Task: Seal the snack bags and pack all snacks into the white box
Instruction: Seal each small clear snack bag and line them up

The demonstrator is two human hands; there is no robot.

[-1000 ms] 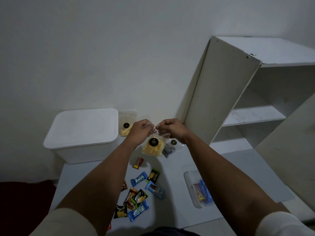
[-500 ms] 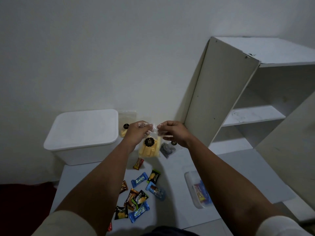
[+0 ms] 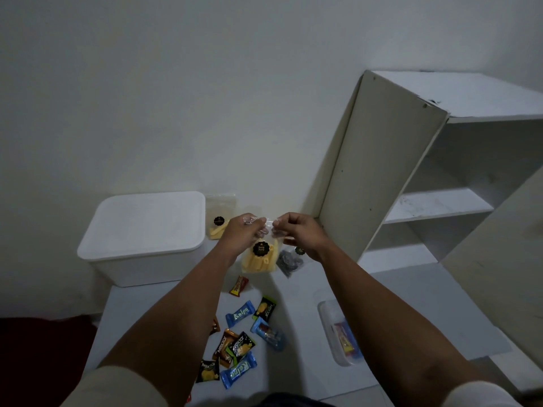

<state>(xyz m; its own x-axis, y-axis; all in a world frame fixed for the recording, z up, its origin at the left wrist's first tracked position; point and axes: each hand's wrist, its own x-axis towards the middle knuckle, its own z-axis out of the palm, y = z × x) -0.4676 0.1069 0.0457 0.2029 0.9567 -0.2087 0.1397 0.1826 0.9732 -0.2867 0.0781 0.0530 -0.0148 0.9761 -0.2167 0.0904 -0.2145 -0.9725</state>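
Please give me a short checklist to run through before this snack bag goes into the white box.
1. Both hands hold the bag top: ok; left hand and right hand pinch the clear bag of yellow sticks.
2. Bag fully sealed: cannot tell.
3. White box open: not ok, lid on.
4. Other bags sealed: cannot tell; second yellow-stick bag and dark-snack bag.
5. Wrapped snacks packed: not ok, loose on the table.

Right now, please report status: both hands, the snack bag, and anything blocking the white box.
Left hand and right hand pinch top of clear snack bag of yellow sticks, held up. White box lid on. Nothing blocks it; wrapped snacks lie loose.
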